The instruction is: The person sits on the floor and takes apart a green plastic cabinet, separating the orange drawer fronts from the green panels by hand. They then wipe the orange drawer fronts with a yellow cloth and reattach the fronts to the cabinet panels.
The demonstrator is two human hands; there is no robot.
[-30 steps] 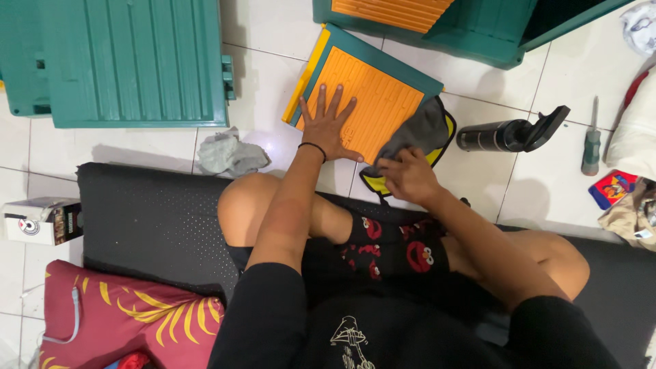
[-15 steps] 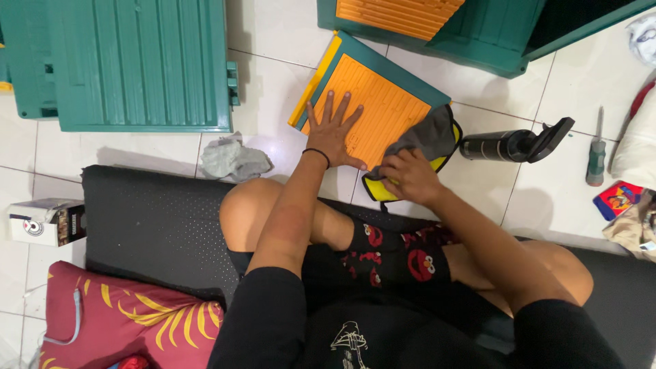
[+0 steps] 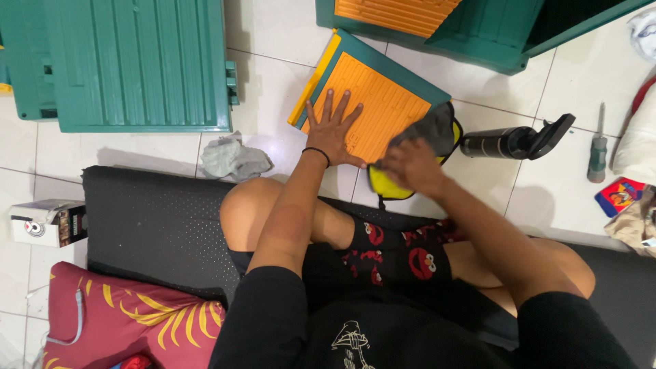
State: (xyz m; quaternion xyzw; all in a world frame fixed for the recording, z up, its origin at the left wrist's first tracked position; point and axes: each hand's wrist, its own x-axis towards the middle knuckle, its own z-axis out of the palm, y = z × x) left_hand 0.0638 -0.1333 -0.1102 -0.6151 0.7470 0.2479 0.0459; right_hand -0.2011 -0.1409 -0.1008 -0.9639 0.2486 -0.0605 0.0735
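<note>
An orange ribbed panel with a teal and yellow edge (image 3: pixel 379 96) lies on the white tiled floor in front of me. My left hand (image 3: pixel 335 131) presses flat on its near part, fingers spread, a black band on the wrist. My right hand (image 3: pixel 410 166) grips a grey and yellow cloth (image 3: pixel 430 133) at the panel's near right corner. The hand is blurred. I sit cross-legged on a black mat (image 3: pixel 150 219).
A large teal slatted panel (image 3: pixel 137 61) lies at the far left. Another teal piece with an orange insert (image 3: pixel 471 27) is at the top. A crumpled grey rag (image 3: pixel 232 158), a black bottle (image 3: pixel 512 141), a screwdriver (image 3: pixel 598 147), a small box (image 3: pixel 48 222) and a red pillow (image 3: pixel 130 321) lie around.
My right hand has moved with the cloth over the panel's near right corner. The left hand stays flat on the panel. The view has shifted slightly.
</note>
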